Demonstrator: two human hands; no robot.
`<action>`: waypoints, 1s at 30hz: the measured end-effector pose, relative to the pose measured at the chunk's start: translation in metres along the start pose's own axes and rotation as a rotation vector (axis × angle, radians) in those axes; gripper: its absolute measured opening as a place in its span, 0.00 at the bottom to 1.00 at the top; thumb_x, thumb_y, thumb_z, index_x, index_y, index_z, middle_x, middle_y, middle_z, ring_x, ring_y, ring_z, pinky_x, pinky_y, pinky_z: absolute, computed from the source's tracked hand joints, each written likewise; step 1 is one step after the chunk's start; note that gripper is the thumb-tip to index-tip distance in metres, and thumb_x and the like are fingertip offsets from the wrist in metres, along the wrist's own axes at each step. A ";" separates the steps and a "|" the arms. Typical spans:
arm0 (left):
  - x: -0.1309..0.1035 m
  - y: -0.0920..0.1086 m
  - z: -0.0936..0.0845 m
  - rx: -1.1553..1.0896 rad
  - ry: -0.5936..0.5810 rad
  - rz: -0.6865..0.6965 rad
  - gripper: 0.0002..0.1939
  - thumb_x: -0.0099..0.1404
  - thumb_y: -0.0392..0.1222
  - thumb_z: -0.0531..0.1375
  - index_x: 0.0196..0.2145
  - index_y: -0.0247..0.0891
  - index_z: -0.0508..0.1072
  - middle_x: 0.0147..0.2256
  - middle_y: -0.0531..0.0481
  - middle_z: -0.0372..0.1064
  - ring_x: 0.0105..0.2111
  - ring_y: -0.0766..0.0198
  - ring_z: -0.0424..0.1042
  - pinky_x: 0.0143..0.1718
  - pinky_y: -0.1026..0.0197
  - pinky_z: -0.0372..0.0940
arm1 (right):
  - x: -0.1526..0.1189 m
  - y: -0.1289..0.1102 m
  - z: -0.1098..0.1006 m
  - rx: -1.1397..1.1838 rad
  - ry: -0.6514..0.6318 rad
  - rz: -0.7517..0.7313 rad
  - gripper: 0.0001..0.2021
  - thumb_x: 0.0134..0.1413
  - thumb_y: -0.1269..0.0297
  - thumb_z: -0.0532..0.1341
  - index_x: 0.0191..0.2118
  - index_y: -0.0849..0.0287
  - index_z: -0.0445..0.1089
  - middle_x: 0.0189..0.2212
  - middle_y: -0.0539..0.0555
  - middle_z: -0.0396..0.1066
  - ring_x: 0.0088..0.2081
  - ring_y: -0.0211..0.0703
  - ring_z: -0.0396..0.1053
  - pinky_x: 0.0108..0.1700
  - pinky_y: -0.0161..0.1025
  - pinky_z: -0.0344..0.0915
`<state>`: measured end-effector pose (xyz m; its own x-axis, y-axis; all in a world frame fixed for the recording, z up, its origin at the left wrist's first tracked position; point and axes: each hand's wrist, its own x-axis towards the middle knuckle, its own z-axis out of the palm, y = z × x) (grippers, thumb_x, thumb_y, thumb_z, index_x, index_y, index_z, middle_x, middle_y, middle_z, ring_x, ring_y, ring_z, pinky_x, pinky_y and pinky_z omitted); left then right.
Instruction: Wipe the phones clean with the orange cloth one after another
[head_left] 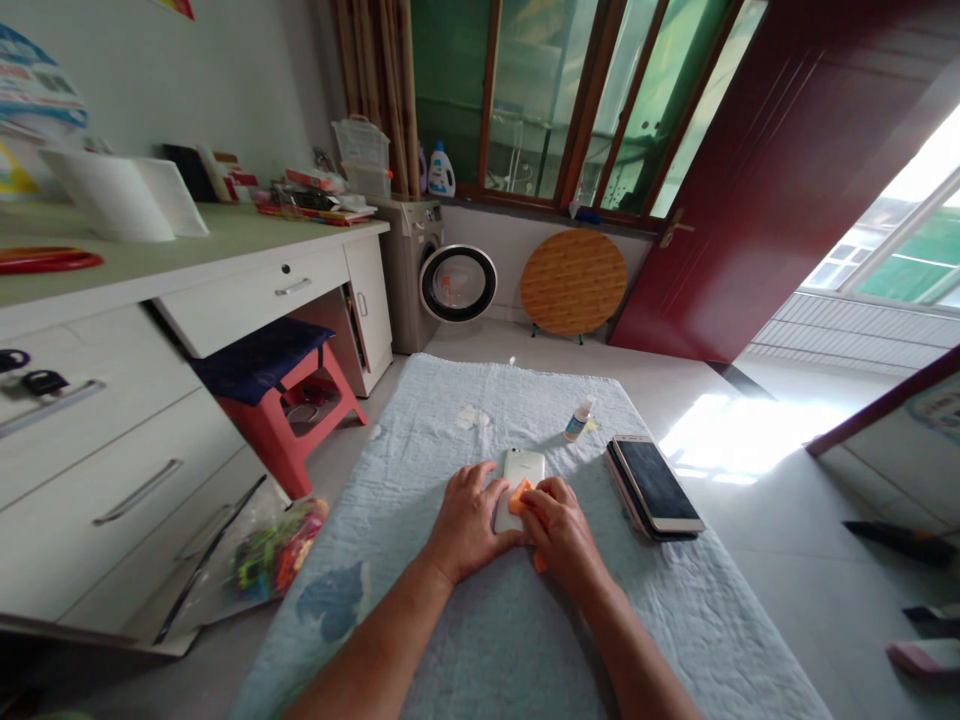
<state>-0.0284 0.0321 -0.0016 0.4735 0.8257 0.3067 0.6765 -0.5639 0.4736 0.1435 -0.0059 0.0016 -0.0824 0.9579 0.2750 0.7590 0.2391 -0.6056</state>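
Both hands are laid on a pale blue cloth (480, 620) spread over a flat surface. By the left hand (469, 525), flattened with fingers spread and gripping nothing, the left edge of a white phone (519, 478) lying face down is steadied. By the right hand (561, 530), closed in a pinch, an orange cloth (520, 496) is held and pressed against the lower part of the white phone's back; a bit of the same orange shows below that hand. Just beyond the right hand, farther away and slightly to its right, a small bottle (578, 420) with a blue label is seen on the cloth. To the right of the right hand, near but apart, two stacked phones (654, 487) are laid with a dark screen up. Well to the left of the left hand, a red stool (289, 405) with a dark blue cushion is tucked under a white desk (225, 270).
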 end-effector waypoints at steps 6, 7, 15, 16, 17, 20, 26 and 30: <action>0.002 0.005 0.001 0.002 -0.044 0.027 0.36 0.52 0.70 0.62 0.47 0.39 0.70 0.46 0.43 0.69 0.47 0.48 0.65 0.54 0.45 0.56 | 0.000 0.007 -0.004 -0.047 0.004 0.072 0.08 0.56 0.71 0.54 0.35 0.57 0.71 0.33 0.52 0.64 0.36 0.41 0.63 0.39 0.34 0.60; 0.002 0.007 0.000 0.003 -0.040 0.031 0.35 0.52 0.70 0.61 0.47 0.39 0.71 0.46 0.43 0.70 0.47 0.48 0.65 0.54 0.45 0.55 | 0.000 0.009 -0.005 -0.053 0.026 0.086 0.09 0.56 0.71 0.54 0.36 0.57 0.71 0.34 0.52 0.65 0.37 0.41 0.64 0.40 0.35 0.60; 0.000 0.015 0.002 0.046 -0.021 0.055 0.33 0.54 0.71 0.59 0.45 0.40 0.72 0.42 0.45 0.70 0.45 0.49 0.66 0.58 0.41 0.50 | 0.003 0.023 -0.001 -0.110 0.159 0.186 0.07 0.53 0.70 0.56 0.35 0.59 0.71 0.33 0.54 0.72 0.37 0.44 0.68 0.41 0.36 0.62; 0.000 0.016 0.001 0.054 -0.024 0.051 0.33 0.54 0.71 0.59 0.44 0.40 0.72 0.41 0.45 0.70 0.44 0.49 0.66 0.58 0.41 0.51 | 0.004 0.024 -0.001 -0.102 0.164 0.185 0.07 0.52 0.70 0.56 0.35 0.59 0.71 0.33 0.54 0.72 0.38 0.44 0.69 0.41 0.36 0.62; 0.000 0.017 0.001 0.062 -0.025 0.047 0.33 0.54 0.71 0.59 0.43 0.39 0.73 0.41 0.45 0.70 0.44 0.49 0.66 0.58 0.41 0.51 | 0.005 0.025 0.000 -0.091 0.169 0.184 0.08 0.52 0.69 0.56 0.36 0.59 0.72 0.34 0.54 0.73 0.38 0.44 0.69 0.41 0.36 0.63; 0.000 0.020 0.001 0.076 -0.030 0.031 0.32 0.54 0.70 0.60 0.41 0.39 0.73 0.39 0.45 0.69 0.43 0.50 0.67 0.58 0.42 0.52 | 0.007 0.027 0.001 -0.037 0.173 0.177 0.09 0.52 0.68 0.56 0.37 0.59 0.72 0.35 0.55 0.74 0.38 0.44 0.71 0.43 0.36 0.64; 0.000 0.022 0.004 0.072 -0.002 0.018 0.30 0.56 0.70 0.58 0.38 0.39 0.73 0.37 0.47 0.69 0.41 0.53 0.69 0.58 0.41 0.52 | 0.009 0.031 0.001 -0.010 0.170 0.171 0.08 0.52 0.68 0.57 0.37 0.59 0.72 0.35 0.55 0.74 0.38 0.44 0.71 0.43 0.37 0.64; -0.001 0.026 0.004 0.082 0.011 0.016 0.28 0.58 0.68 0.58 0.37 0.38 0.73 0.36 0.46 0.69 0.40 0.53 0.70 0.56 0.42 0.56 | 0.011 0.029 0.003 -0.022 0.165 0.146 0.08 0.52 0.70 0.56 0.34 0.59 0.72 0.33 0.54 0.72 0.36 0.43 0.69 0.41 0.36 0.63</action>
<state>-0.0092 0.0170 0.0071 0.4784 0.8167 0.3227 0.7134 -0.5758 0.3994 0.1630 0.0120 -0.0151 0.1349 0.9426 0.3054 0.7694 0.0946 -0.6318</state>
